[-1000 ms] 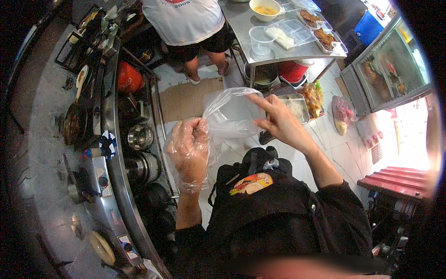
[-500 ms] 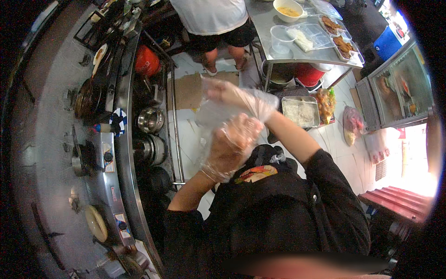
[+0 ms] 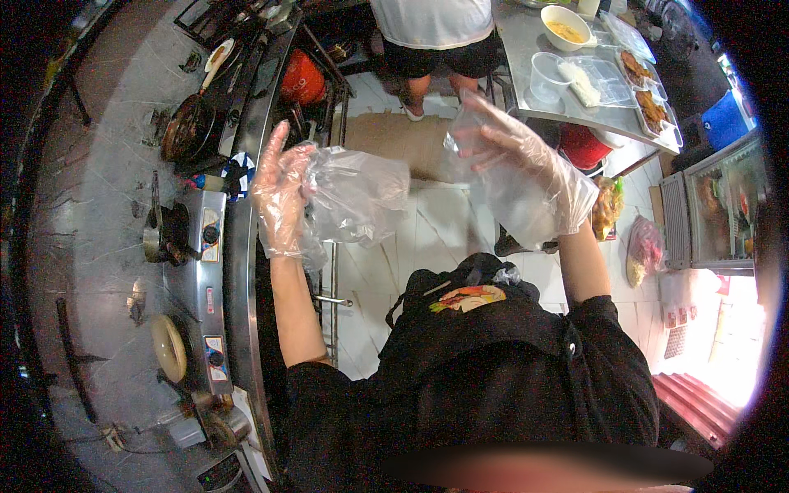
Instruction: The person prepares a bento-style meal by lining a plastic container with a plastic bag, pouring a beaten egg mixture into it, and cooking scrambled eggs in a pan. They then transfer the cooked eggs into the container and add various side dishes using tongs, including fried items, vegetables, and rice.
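Observation:
My left hand (image 3: pixel 282 193) is raised beside the edge of the steel counter, inside a loose clear plastic glove. Its fingers are apart. A wide flap of clear plastic (image 3: pixel 357 193) spreads from this hand to the right; I cannot tell whether it is part of the glove. Out over the floor, my right hand (image 3: pixel 522 152) wears a similar clear glove (image 3: pixel 526 205) that bags out below the palm. The right fingers are stretched and spread, and nothing firm shows in them. The two hands are well apart.
On the left, the steel counter (image 3: pixel 238 329) carries a gas stove (image 3: pixel 212 271), a dark pan (image 3: pixel 191 127) and a round lid (image 3: pixel 168 347). A person in a white shirt (image 3: pixel 431 23) stands ahead. The steel table (image 3: pixel 534 78) holds a bowl (image 3: pixel 565 28), a clear tub (image 3: pixel 546 78) and trays of browned food (image 3: pixel 652 111).
My hands were close together, crossing in front of me. They have separated, the left toward the counter and the right outward, and the fingers have spread. The view has shifted somewhat.

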Demonstrator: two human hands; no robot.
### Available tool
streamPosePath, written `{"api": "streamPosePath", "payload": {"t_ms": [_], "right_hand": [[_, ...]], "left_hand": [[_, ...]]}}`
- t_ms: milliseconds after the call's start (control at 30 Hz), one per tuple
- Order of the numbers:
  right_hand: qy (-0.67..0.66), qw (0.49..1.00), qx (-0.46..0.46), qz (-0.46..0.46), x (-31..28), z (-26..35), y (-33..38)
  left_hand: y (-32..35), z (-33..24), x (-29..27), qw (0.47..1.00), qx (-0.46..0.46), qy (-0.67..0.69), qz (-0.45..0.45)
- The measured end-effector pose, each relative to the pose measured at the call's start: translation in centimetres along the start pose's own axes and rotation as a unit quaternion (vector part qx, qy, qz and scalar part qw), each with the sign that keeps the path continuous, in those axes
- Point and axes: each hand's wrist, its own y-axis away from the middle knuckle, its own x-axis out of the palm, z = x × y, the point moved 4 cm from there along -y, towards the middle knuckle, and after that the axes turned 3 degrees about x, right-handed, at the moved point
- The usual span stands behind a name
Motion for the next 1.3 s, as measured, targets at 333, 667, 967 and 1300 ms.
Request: {"api": "streamPosePath", "payload": {"t_ms": [333, 667, 967, 1300], "right_hand": [[-0.259, 0.945, 0.087, 0.181, 5.3, -11.4, -5.2], [-0.207, 0.927, -0.015, 0.312, 13.4, -5.4, -9.4], [-0.315, 0.872, -0.079, 0.366, 13.2, -3.1, -10.8], [-0.242, 0.886, -0.167, 0.357, 13.4, -0.9, -11.3]], "left_hand": [[-3.7, 1.1, -2.9, 0.989, -0.013, 0.141, -0.041], [-4.4, 4.5, -4.0, 0.995, -0.009, 0.099, -0.014], [-1.9, -1.2, -10.8, 0.815, 0.276, -0.471, -0.195], [5.4, -0.6, 5.3, 0.843, 0.340, -0.418, 0.008]]}}
